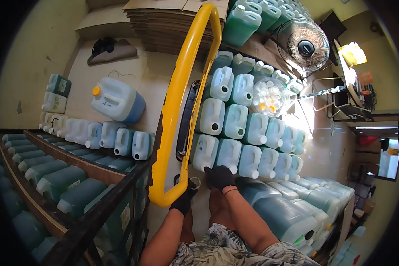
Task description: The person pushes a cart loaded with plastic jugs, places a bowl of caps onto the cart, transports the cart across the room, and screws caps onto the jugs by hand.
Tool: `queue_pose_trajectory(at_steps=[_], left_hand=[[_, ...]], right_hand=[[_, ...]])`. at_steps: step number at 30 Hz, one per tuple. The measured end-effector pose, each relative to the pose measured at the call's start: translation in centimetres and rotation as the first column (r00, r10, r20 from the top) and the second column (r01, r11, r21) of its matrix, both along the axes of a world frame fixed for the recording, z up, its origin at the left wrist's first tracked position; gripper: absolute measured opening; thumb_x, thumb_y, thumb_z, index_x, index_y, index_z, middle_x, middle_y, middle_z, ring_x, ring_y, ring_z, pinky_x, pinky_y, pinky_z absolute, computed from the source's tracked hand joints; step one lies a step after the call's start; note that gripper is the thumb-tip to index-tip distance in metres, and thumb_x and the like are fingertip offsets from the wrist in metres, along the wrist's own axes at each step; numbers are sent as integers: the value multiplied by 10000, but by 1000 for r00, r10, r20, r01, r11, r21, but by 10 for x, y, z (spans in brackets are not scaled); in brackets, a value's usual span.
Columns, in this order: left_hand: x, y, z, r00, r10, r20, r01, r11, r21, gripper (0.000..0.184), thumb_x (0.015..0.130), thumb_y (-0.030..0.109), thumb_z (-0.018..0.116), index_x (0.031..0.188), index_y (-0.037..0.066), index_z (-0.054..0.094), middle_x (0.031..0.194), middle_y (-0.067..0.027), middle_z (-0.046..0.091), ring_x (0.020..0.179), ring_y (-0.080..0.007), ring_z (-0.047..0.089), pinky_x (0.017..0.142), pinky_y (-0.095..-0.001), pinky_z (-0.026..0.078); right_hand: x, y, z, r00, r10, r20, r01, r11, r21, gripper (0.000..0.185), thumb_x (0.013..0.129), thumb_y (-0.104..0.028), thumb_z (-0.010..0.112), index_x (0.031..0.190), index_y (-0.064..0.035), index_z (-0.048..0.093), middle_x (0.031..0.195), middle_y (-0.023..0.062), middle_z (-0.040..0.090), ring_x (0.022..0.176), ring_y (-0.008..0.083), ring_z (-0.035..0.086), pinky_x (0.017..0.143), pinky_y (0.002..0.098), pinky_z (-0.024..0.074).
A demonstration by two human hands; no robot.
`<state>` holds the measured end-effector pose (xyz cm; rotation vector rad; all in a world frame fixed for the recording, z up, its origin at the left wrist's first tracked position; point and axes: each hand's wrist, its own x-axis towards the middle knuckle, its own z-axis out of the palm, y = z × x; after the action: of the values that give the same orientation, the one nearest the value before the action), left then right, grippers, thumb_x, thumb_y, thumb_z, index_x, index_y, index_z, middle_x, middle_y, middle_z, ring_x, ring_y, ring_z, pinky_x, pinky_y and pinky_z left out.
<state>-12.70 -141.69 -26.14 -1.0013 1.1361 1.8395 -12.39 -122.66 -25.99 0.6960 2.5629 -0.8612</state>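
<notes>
My right hand [221,177], in a dark glove, lies against the near ends of two pale translucent jugs, the left one [205,150] and its neighbour [228,156]. Its fingers look spread apart; one reaches left to the left jug's mouth. A white cap [233,170] shows at the right of the hand. My left hand [182,201], also gloved, is partly hidden by the yellow handle frame [175,97]. Its fingers curl by a pale ring-shaped thing [193,183], whose exact kind I cannot make out.
A clear tub of caps [270,98] stands beside several uncapped jugs. Larger filled jugs [288,217] lie at right; shelved jugs [57,181] line the left. A fan [303,45], cardboard stack [159,26] and orange-capped jug [115,99] are farther off.
</notes>
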Motion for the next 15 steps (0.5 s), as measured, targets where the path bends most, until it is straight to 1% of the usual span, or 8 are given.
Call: queue_pose_trajectory(at_steps=[3, 6, 7, 8, 9, 12, 13, 15], left_hand=[[3, 8, -2, 998, -29, -61, 30, 999, 25, 270, 973, 160, 634, 1234, 125, 574, 1044, -43, 639, 952, -165, 657, 822, -352, 586], [3, 25, 10, 996, -67, -64, 70, 997, 45, 249, 981, 175, 633, 1217, 121, 577, 1061, -49, 642, 969, -169, 661, 807, -354, 598], [-4, 31, 15, 996, -76, -42, 78, 996, 36, 242, 982, 178, 633, 1209, 104, 590, 1072, -54, 648, 982, -174, 663, 810, -355, 599], [-10, 38, 17, 996, -84, -17, 84, 996, 22, 238, 983, 181, 633, 1200, 87, 603, 1083, -60, 654, 995, -180, 666, 814, -356, 600], [-14, 44, 15, 995, -93, -26, 93, 995, 27, 238, 983, 181, 633, 1200, 87, 603, 1083, -60, 654, 995, -180, 666, 814, -356, 600], [-21, 69, 12, 726, -559, -399, 548, 822, -154, 248, 988, 191, 630, 1184, 38, 624, 1090, -69, 660, 1010, -192, 666, 832, -358, 594], [-21, 82, 12, 721, -565, -400, 555, 817, -155, 248, 988, 191, 630, 1184, 38, 624, 1090, -69, 660, 1010, -192, 666, 832, -358, 594], [-25, 119, 29, 940, -271, -205, 298, 948, 115, 263, 997, 191, 616, 1206, 31, 621, 1078, -70, 663, 1000, -184, 668, 838, -353, 587]], right_hand=[[8, 13, -4, 991, 58, -122, -56, 998, 18, 461, 977, -444, 596, 1079, -4, 686, 1009, 266, 704, 938, 431, 684, 845, 488, 541], [17, 19, -9, 841, 502, 202, -493, 865, -100, 471, 952, -440, 656, 1196, -38, 678, 1065, 207, 701, 1017, 355, 691, 885, 432, 546], [15, 22, 0, 849, 490, 196, -484, 871, -81, 471, 952, -440, 656, 1196, -38, 678, 1065, 207, 701, 1017, 355, 691, 885, 432, 546], [13, 23, 17, 978, 207, 17, -201, 964, -176, 435, 942, -381, 677, 1222, -47, 674, 1079, 193, 702, 1022, 346, 692, 898, 422, 547], [12, 26, 33, 985, -122, -125, 76, 944, -321, 412, 933, -321, 698, 1247, -56, 670, 1092, 179, 704, 1027, 337, 693, 910, 412, 548], [8, 42, 78, 979, -132, -154, 30, 843, -537, 385, 926, -277, 704, 1243, -60, 675, 1106, 175, 707, 1036, 330, 693, 914, 407, 546], [6, 53, 82, 977, -133, -165, -2, 773, -635, 373, 922, -254, 707, 1240, -62, 678, 1113, 174, 709, 1041, 326, 693, 916, 404, 546], [-2, 92, 75, 979, -120, -164, -1, 803, -597, 361, 921, -239, 703, 1236, -64, 681, 1109, 173, 709, 1045, 324, 692, 920, 402, 545]])
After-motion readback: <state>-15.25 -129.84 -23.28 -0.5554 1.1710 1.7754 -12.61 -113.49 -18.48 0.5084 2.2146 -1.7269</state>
